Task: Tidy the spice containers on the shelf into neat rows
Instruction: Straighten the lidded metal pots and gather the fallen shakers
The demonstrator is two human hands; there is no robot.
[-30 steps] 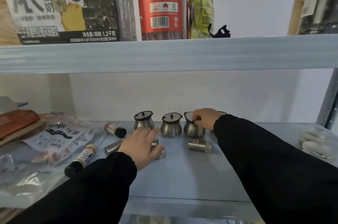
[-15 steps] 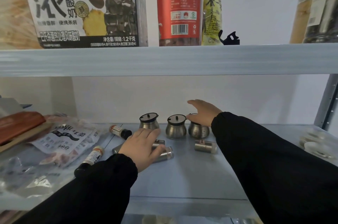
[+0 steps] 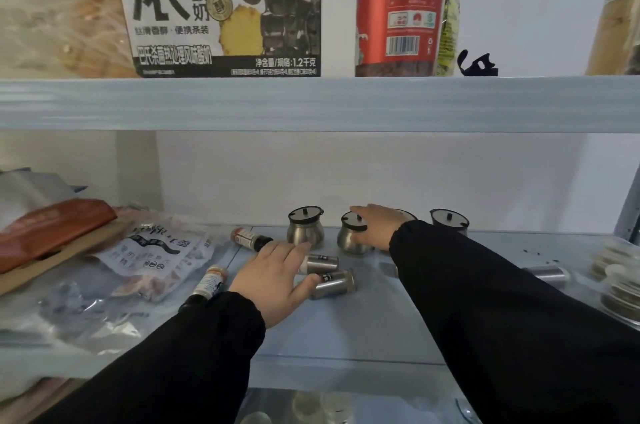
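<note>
Steel spice pots with dark lids stand along the back of the shelf: one at the left, a middle one and one at the right. My right hand lies open between them. Its fingertips touch the middle pot's lid, and it hides another pot behind it. My left hand rests flat and open on a steel shaker that lies on its side, with the thumb against a second lying shaker. Two small dark-capped bottles lie to the left.
Another steel shaker lies right of my right sleeve. Plastic food bags and a red-brown packet fill the shelf's left. Stacked lidded tubs sit at the far right. The upper shelf board hangs overhead with a carton and jar.
My right hand let go of the pot lid it gripped, lifted open, then came down leftward onto the middle pot. My left hand stayed on the lying shakers. The right-hand pot has come into view.
</note>
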